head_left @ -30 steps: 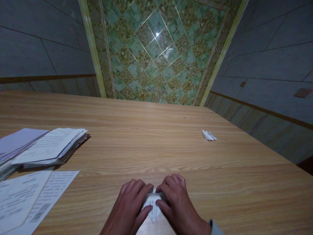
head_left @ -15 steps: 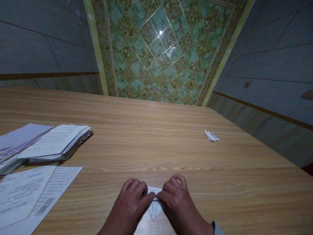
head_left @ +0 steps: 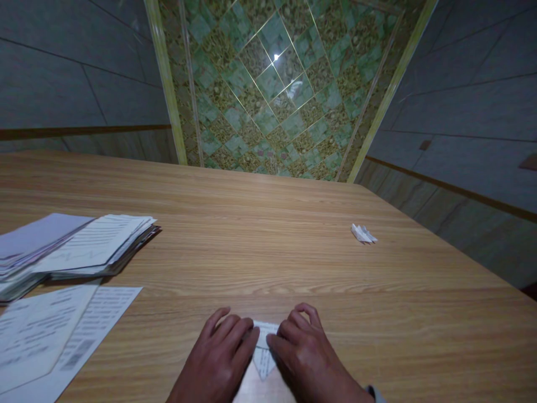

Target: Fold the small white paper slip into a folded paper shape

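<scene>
A small folded piece of printed paper (head_left: 263, 358) lies on the table close in front of me, its point toward me and its straight edge away from me. On its left side, my left hand (head_left: 220, 352) presses with thumb and fingers together at the edge. My right hand (head_left: 300, 350) grips the right side, thumb on top of the fold. The palms and the undersides of the fingers are hidden. Between the two thumbs a strip of the paper shows.
At the left a thick stack of papers (head_left: 96, 246) rests on the wooden table (head_left: 251, 240). Nearer me lie loose printed sheets (head_left: 46, 330). A small folded white paper piece (head_left: 363, 234) sits toward the right. Beyond the far edge is a patterned tiled wall (head_left: 277, 95).
My left thumb has drawn back leftward from the middle of the fold, so the thumbs are farther apart and more paper shows. My right hand has barely moved.
</scene>
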The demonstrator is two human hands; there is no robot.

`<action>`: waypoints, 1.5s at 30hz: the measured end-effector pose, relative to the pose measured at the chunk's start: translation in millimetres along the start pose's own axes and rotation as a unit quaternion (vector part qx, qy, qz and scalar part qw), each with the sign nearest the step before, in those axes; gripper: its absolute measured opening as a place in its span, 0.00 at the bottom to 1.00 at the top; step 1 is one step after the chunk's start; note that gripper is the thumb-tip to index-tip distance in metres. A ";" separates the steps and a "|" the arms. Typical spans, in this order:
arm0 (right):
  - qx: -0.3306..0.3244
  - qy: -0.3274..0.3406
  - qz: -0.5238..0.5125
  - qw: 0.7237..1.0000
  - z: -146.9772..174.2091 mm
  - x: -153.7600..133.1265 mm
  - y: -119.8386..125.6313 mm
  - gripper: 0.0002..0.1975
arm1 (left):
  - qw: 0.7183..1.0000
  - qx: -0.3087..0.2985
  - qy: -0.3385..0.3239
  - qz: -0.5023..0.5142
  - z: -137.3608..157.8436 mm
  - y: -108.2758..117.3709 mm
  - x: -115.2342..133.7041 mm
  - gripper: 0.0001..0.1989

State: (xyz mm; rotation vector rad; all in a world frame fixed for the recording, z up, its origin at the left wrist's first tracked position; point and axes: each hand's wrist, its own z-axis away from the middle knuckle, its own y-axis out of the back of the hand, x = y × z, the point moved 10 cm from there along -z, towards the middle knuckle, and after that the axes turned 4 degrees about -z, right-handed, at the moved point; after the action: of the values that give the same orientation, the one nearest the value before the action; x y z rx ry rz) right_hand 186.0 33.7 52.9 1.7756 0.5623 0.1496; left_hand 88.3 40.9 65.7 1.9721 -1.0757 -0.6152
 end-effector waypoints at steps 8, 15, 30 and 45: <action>-0.013 0.003 -0.010 1.000 -0.6 -4.3 1.9 0.05 | 0.997 -0.022 -0.056 -0.050 11.9 -10.0 16.0 0.14; -0.007 0.020 0.008 1.000 0.3 -5.3 0.8 0.06 | 0.998 -0.026 -0.017 -0.048 18.9 -13.4 6.4 0.18; -0.015 -0.026 0.034 0.999 8.0 9.7 -4.5 0.06 | 0.996 -0.047 -0.023 -0.071 12.6 -8.8 6.0 0.15; -0.011 -0.082 0.053 0.995 12.1 23.5 4.3 0.08 | 0.997 -0.014 -0.022 -0.068 13.2 10.5 -15.2 0.06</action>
State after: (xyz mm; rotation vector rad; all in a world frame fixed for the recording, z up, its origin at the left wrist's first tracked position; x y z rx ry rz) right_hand 212.6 32.8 49.1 1.7770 0.3479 0.0821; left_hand 66.0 45.0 67.5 2.0272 -0.9595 -0.7443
